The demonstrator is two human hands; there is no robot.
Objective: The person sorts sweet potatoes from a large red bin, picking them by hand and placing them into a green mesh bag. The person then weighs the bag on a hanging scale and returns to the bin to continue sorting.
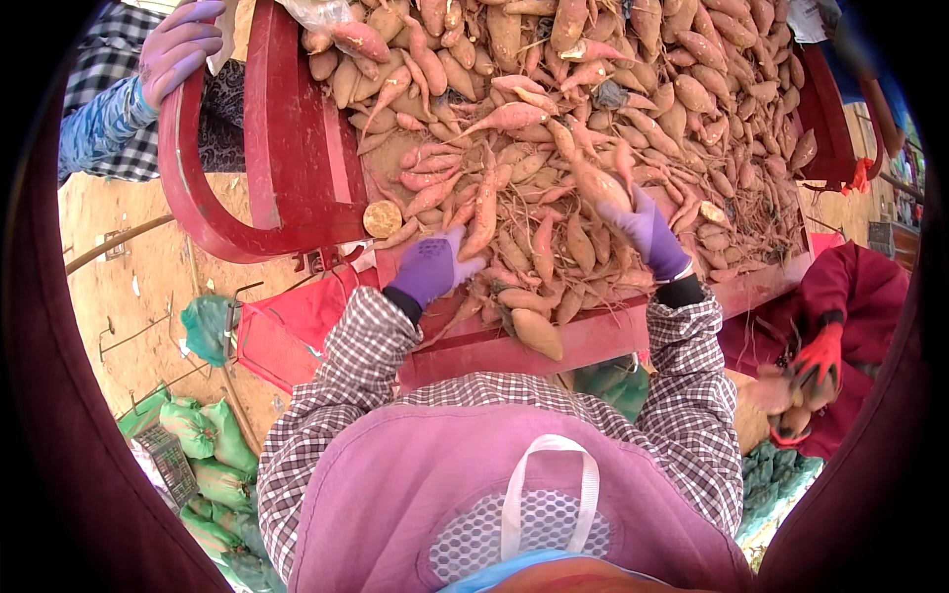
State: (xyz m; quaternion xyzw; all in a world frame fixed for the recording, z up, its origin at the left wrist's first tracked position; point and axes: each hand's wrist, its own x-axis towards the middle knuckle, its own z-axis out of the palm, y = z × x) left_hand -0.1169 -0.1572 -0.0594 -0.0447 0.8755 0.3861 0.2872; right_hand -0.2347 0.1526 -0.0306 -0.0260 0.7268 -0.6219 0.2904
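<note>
Sweet potatoes [514, 117], reddish and tan with stringy roots, are heaped on a red metal cart bed [514, 356]. My left hand [435, 265], in a purple glove, is closed at the lower end of a long upright sweet potato [482, 217] near the front left of the heap. My right hand [647, 232], in a matching glove, grips a large elongated sweet potato [593, 178] tilted toward the upper left. A cut yellowish piece [383, 219] lies at the bed's left corner, left of my left hand.
A co-worker's gloved hand [178, 59] is at the red rail [188, 198] upper left. Another co-worker's red-gloved hands [820, 356] hold sweet potatoes at right; a blue-clad person [870, 99] stands upper right. Green sacks [213, 455] and a red bag [287, 326] lie below the bed at left.
</note>
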